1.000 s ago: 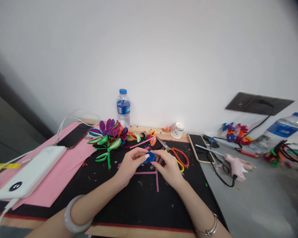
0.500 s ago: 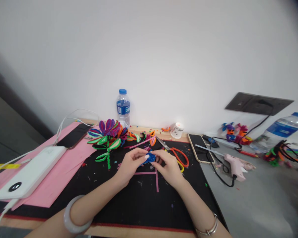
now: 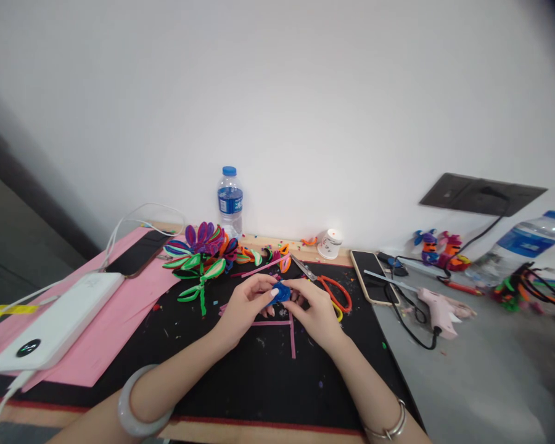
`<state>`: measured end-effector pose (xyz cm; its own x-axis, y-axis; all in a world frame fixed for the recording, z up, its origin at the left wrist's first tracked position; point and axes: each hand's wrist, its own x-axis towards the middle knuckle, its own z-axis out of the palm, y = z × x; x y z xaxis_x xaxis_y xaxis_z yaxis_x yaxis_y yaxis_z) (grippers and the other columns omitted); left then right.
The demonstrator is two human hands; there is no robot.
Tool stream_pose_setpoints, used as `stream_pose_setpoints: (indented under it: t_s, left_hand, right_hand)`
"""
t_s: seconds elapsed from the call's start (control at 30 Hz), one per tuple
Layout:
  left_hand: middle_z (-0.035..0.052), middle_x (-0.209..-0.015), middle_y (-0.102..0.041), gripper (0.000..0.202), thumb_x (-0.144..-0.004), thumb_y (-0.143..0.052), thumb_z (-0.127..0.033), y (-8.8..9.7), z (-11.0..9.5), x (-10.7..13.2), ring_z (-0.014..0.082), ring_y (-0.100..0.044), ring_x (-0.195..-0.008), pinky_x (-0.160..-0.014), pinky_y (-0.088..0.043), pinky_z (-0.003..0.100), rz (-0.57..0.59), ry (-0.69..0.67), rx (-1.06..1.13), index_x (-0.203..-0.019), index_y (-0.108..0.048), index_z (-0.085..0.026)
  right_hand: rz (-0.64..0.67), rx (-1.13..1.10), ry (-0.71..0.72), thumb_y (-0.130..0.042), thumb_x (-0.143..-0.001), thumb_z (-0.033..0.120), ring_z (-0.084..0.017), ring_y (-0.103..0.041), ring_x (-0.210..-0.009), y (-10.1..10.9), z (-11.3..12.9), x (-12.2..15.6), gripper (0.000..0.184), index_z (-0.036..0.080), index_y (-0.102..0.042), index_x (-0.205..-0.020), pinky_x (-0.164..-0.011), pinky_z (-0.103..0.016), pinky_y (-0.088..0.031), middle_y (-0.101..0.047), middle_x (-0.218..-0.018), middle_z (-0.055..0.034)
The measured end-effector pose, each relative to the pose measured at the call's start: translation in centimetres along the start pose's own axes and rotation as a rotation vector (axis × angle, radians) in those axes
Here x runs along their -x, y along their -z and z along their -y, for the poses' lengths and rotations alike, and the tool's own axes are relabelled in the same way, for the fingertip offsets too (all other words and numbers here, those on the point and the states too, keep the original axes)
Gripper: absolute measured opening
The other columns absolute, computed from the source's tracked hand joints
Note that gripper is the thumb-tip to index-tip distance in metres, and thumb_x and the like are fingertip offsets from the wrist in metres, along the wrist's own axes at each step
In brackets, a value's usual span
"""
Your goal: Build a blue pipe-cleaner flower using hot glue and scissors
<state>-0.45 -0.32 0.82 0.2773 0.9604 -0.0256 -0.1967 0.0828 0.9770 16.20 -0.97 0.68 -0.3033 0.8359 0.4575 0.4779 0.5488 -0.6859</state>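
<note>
Both hands meet over the middle of the black mat (image 3: pixel 259 376) that covers the near part of the table. The left hand (image 3: pixel 245 305) and the right hand (image 3: pixel 312 308) pinch a small blue pipe-cleaner piece (image 3: pixel 281 291) between their fingertips, thumbs and forefingers closed on it from either side, so it is held just above the mat rather than lying on it. Pink pipe-cleaner strips (image 3: pixel 282 324) lie flat on the mat directly under the hands.

By the look of it, the step in hand is shaping the blue piece: bending or coiling it into a compact form. How far the shape is along cannot be made out, as the fingers cover most of it. A next move would call for a firm pinch on one side and a small, controlled twist from the other, keeping the wire from springing open.

Toward the far edge of the mat sits a bunch of finished pipe-cleaner flowers (image 3: pixel 203 250) in green, purple and orange, with a water bottle (image 3: pixel 230 200) behind it against the wall. Orange-handled scissors (image 3: pixel 330 288) lie just beyond the right hand, and a phone (image 3: pixel 374 283) rests near the mat's far right corner. A pink glue gun (image 3: pixel 437 308) lies on the bare grey table further right. A white power bank (image 3: pixel 55 327) sits on pink sheet (image 3: pixel 120 314) at the left edge.
</note>
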Motion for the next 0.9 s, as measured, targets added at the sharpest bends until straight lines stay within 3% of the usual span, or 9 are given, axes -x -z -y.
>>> stream_pose_setpoints:
  t_s: [0.17,0.63,0.9]
  left_hand:
    - [-0.0014,-0.075,-0.059,0.033,-0.07,-0.063,-0.027,0.1,0.1,-0.1,0.0081,-0.055,-0.052,-0.05,-0.042,0.02,-0.013,0.011,0.022,-0.098,-0.05,-0.017]
    - [0.0022,-0.072,-0.064,0.028,-0.07,-0.065,-0.035,1.0,0.1,-0.4,0.0117,-0.062,-0.06,-0.052,-0.043,0.018,0.019,0.171,0.111,-0.089,-0.058,-0.016]
    - [0.0,-0.072,-0.062,0.021,-0.071,-0.065,-0.034,1.4,-0.7,-0.5,0.009,-0.061,-0.061,-0.052,-0.042,0.015,0.158,0.297,0.217,-0.079,-0.054,-0.017]
  right_hand:
    - [0.0,0.006,0.004,-0.06,-0.077,0.019,-0.013,-0.053,-0.067,0.0,0.0,0.1,0.029,0.02,-0.057,-0.106,-0.057,-0.024,-0.046,-0.061,-0.087,-0.0044]
    - [-0.015,0.028,0.036,-0.058,-0.077,0.018,-0.014,-0.055,-0.069,0.3,0.1,-0.1,0.031,0.021,-0.056,-0.108,-0.057,-0.026,-0.047,-0.062,-0.09,-0.0055]
    - [-0.001,0.004,0.064,-0.059,-0.078,0.02,-0.014,-0.055,-0.069,0.4,0.2,0.0,0.029,0.021,-0.057,-0.106,-0.058,-0.026,-0.047,-0.061,-0.088,-0.0049]
